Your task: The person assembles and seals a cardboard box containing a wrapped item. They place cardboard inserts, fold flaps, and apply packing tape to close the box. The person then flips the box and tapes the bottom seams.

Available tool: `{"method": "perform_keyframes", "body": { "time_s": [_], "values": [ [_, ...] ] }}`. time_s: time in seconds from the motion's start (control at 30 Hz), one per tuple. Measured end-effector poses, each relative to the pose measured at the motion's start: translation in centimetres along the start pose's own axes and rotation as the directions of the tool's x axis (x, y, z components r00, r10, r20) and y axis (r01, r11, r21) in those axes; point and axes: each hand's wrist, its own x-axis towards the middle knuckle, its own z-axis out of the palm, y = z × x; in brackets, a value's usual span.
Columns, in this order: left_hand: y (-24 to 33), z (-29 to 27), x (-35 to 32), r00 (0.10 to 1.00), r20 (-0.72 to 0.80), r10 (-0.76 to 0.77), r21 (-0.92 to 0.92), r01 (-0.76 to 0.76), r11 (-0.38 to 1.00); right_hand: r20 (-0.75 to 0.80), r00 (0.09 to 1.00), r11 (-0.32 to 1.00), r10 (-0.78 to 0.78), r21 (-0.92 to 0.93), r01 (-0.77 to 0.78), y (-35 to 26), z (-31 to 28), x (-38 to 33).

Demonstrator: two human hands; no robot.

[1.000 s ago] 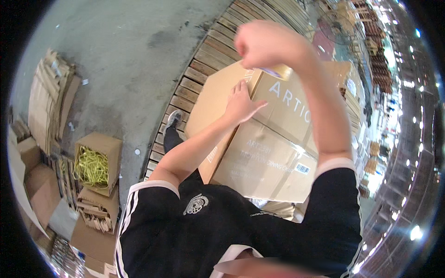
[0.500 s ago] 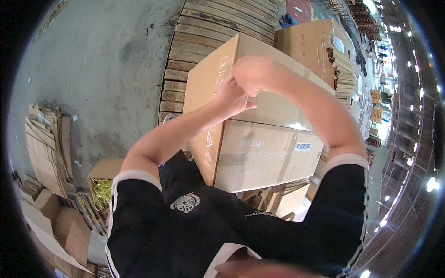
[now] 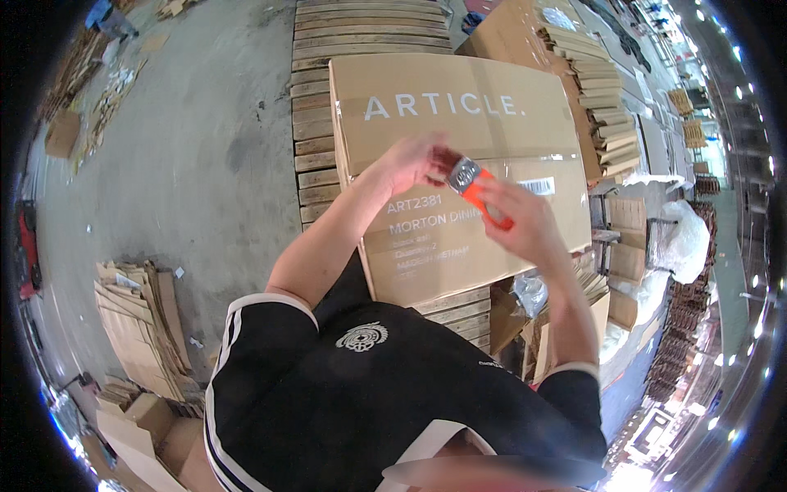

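A large brown cardboard box (image 3: pixel 443 283) with pale printing and clear tape stands in front of me. Over its upper face my right hand (image 3: pixel 518 215) is closed round an orange-handled tool (image 3: pixel 484 193). The tool has a silver metal head that points up and left; its exact kind does not show. My left hand (image 3: pixel 412 161) is raised beside that metal head, above the box. Its fingers look bent, but motion smears them and part of them is in shadow. I cannot tell whether they touch the tool.
Wooden pallets (image 3: pixel 316 127) lie under and beyond the box. Another big carton (image 3: pixel 512 37) and stacked folded cardboard (image 3: pixel 611 135) stand to its right. Flattened cardboard (image 3: pixel 135 328) leans in a pile on the grey floor (image 3: pixel 221 189) at left. A clear plastic bundle (image 3: pixel 687 242) sits far right.
The view has shifted, and more of the box's printed face shows. My hands were together over the box; now they are farther apart, with the orange-handled tool visible in my right hand.
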Motion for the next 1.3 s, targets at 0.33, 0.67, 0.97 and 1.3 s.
{"method": "perform_keyframes", "body": {
  "time_s": [0.33,0.67,0.97,1.3],
  "values": [
    [-7.7,4.7,-0.9,0.956,0.292,0.002,0.114,-0.037,0.993,-0.487,0.864,0.990,0.125,0.006,-0.140,-6.4,6.5,-13.1],
    [10.6,-11.7,3.1,0.737,-0.240,0.631,0.951,0.049,0.305,-0.346,0.884,0.949,0.314,0.122,-0.289,-8.3,7.8,-13.7],
    [8.4,-17.8,6.9,0.832,-0.199,0.518,0.968,0.086,0.234,-0.268,0.829,0.870,0.491,0.211,-0.446,-9.0,10.0,-10.7],
    [7.7,-12.6,11.4,0.850,-0.266,0.455,0.951,0.307,-0.017,-0.142,0.805,0.815,0.576,0.174,-0.553,-9.1,10.3,-9.9]
  ]
}}
